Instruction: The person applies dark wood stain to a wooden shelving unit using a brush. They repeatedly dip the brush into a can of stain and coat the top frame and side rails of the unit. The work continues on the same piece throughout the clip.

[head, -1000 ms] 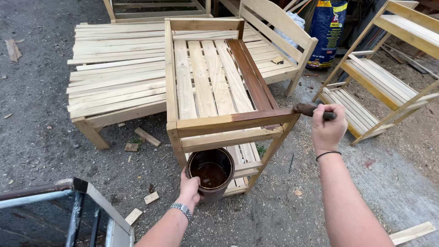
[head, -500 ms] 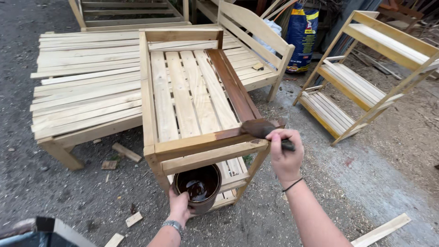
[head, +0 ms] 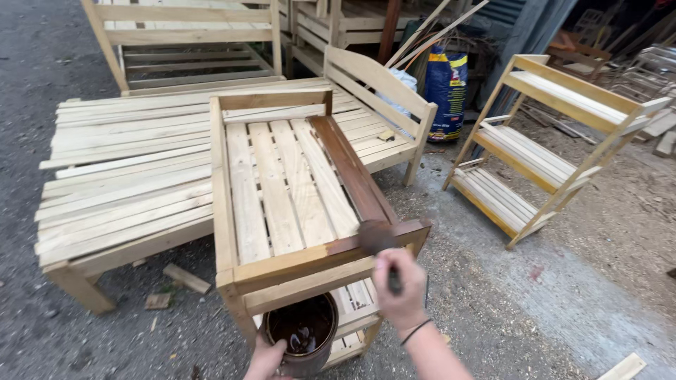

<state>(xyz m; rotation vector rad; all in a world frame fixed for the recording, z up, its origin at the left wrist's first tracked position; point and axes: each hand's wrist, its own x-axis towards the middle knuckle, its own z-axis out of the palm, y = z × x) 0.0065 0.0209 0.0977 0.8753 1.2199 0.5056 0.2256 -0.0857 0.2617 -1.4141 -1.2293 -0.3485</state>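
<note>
A slatted wooden rack [head: 282, 190] of pale wood stands in front of me; its right rail and part of its near rail are stained dark brown. My right hand [head: 400, 290] grips a paintbrush [head: 377, 241] whose dark bristles rest on the near rail. My left hand [head: 266, 357] holds the lower edge of a round can of brown stain [head: 301, 332], just below the rack's near rail.
A low slatted wooden bed frame [head: 120, 183] lies to the left and behind. A yellow-toned tiered wooden shelf [head: 542, 148] stands at the right. A blue sack [head: 445, 84] leans behind. Wood offcuts [head: 184, 278] lie on the gritty ground.
My right hand has carried the brush leftward along the near rail, from its right corner toward the middle. The view has moved closer. My left hand keeps hold of the can.
</note>
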